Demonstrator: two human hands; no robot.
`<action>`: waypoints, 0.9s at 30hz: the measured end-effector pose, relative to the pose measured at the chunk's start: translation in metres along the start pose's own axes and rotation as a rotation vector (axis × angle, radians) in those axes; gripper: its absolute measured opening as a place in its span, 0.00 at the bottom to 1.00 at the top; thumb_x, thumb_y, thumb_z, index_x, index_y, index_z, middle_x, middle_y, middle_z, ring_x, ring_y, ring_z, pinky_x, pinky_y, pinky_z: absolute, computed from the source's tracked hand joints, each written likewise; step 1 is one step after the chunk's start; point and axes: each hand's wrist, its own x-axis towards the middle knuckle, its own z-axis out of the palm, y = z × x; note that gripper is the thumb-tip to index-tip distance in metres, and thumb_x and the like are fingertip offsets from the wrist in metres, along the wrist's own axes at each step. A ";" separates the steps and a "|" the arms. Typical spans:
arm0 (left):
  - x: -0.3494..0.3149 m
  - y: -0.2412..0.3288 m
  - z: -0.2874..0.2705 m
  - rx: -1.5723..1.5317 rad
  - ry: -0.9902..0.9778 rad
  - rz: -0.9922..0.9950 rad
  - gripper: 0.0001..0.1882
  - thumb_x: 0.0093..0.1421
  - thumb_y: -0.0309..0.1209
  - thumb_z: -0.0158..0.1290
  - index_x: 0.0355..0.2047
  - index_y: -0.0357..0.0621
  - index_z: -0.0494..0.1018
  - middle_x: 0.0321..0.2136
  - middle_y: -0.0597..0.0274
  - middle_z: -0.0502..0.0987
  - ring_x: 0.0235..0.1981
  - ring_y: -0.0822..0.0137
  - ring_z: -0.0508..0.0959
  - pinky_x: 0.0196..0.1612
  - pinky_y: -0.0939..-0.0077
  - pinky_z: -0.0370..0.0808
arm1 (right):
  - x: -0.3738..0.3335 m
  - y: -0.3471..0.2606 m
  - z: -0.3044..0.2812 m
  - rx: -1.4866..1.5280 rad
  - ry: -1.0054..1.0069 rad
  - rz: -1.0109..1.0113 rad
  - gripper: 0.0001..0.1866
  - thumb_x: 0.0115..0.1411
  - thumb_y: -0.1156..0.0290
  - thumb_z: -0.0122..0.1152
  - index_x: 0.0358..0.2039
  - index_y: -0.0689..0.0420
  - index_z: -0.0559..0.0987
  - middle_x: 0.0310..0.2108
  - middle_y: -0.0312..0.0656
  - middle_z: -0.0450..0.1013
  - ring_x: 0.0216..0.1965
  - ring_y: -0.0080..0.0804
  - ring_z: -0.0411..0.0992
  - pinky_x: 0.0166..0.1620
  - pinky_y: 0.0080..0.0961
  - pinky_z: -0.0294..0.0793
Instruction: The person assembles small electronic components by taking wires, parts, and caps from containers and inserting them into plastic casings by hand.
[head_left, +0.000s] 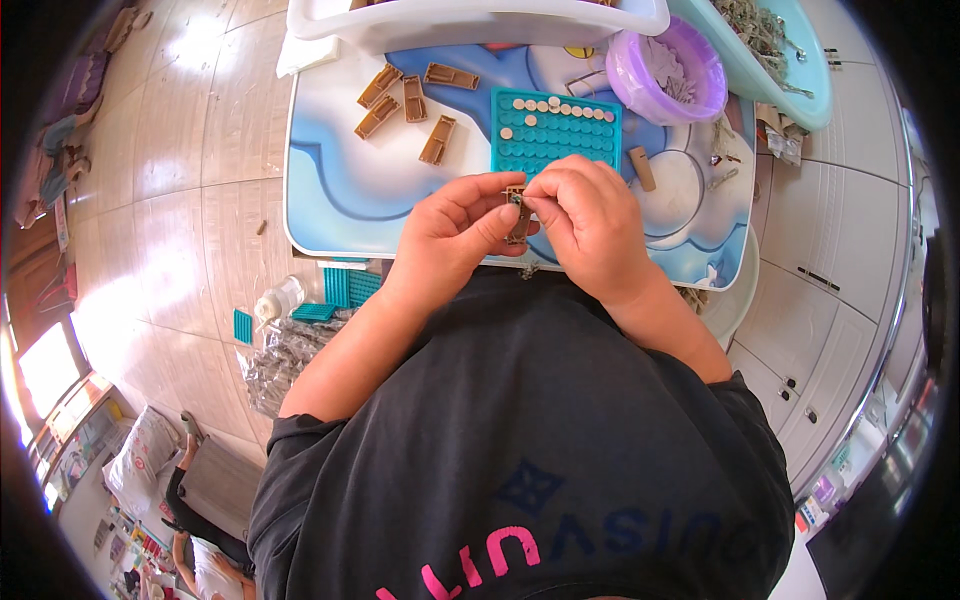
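Observation:
Over the table's near edge, my left hand (452, 228) is closed around a small brown plastic casing (518, 230), holding it upright. The fingertips of my right hand (598, 225) are pinched together at the casing's upper end. What they grip, if anything, is too small to make out. A tiny greenish part shows inside the casing near my left thumb. Just beyond my hands lies a teal tray (506, 163) with rows of round hollows, and several small pale discs (555, 104) sit in its far rows. Several similar brown casings (437, 140) lie loose to the left.
A white bin (480, 28) stands at the table's far edge. At the far right are a purple lined basin (622, 75) and a pale teal tub (815, 95) of tangled parts. A brown piece (642, 169) lies right of the tray. Clear bags (285, 365) rest on the floor.

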 end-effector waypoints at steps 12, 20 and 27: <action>-0.001 0.000 -0.003 0.049 0.044 -0.053 0.16 0.62 0.26 0.48 0.50 0.36 0.67 0.38 0.58 0.76 0.38 0.69 0.77 0.38 0.77 0.77 | 0.007 -0.004 -0.001 -0.066 -0.073 -0.041 0.06 0.49 0.74 0.60 0.25 0.55 0.70 0.24 0.38 0.68 0.26 0.40 0.68 0.31 0.34 0.66; 0.004 0.004 -0.002 -0.016 0.196 -0.070 0.12 0.63 0.27 0.46 0.45 0.36 0.68 0.37 0.56 0.76 0.37 0.67 0.78 0.40 0.75 0.75 | -0.003 -0.001 0.004 0.199 0.014 0.014 0.07 0.49 0.73 0.63 0.26 0.56 0.72 0.24 0.39 0.71 0.25 0.40 0.70 0.28 0.33 0.66; 0.008 0.004 0.002 -0.060 0.231 -0.003 0.12 0.62 0.30 0.48 0.44 0.38 0.67 0.38 0.56 0.76 0.37 0.68 0.77 0.39 0.77 0.76 | -0.008 -0.010 0.006 0.109 -0.067 0.074 0.12 0.45 0.71 0.67 0.26 0.55 0.70 0.20 0.36 0.71 0.22 0.36 0.71 0.26 0.31 0.66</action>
